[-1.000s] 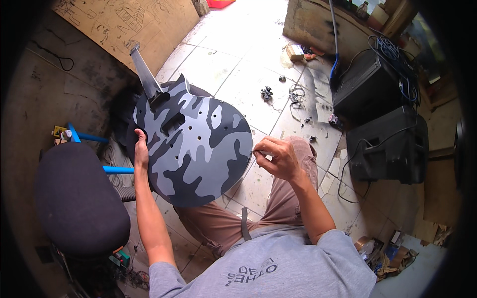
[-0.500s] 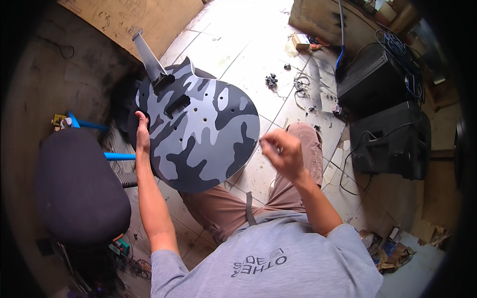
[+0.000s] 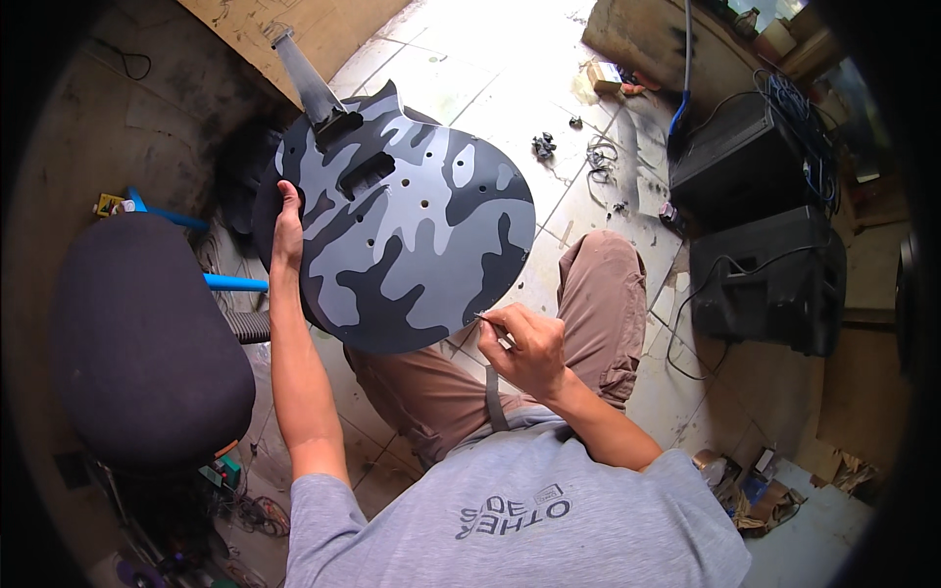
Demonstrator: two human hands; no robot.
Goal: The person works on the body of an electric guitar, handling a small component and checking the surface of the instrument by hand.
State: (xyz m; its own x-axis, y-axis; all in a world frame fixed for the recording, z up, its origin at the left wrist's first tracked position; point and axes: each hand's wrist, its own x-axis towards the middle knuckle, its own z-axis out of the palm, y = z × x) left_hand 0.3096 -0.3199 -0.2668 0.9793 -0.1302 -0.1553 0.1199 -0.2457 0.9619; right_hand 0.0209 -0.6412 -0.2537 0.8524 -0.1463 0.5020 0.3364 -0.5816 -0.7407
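Note:
A guitar body (image 3: 412, 265) painted in grey and black camouflage, pierced with several holes and a cut cavity, is tilted over my legs (image 3: 600, 304), with a pale flat strip (image 3: 299, 73) sticking up from its neck end. My left hand (image 3: 287, 225) grips its left edge, thumb on the face and fingers hidden behind. At the lower right edge, my right hand (image 3: 522, 343) pinches a thin, dark tool (image 3: 488, 321), too small to identify, with its tip at the rim.
A dark cushioned seat (image 3: 147, 333) with blue tubes (image 3: 235, 283) is at left, a wooden board (image 3: 323, 24) behind. Two black speakers (image 3: 760, 279) with cables stand at right. Small dark pieces (image 3: 544, 147) and loose wires lie on the tiled floor (image 3: 456, 69); scraps (image 3: 760, 495) sit at lower right.
The guitar body and my left hand have moved up in view. My right hand has moved from the body's right edge down and left to its lower right rim.

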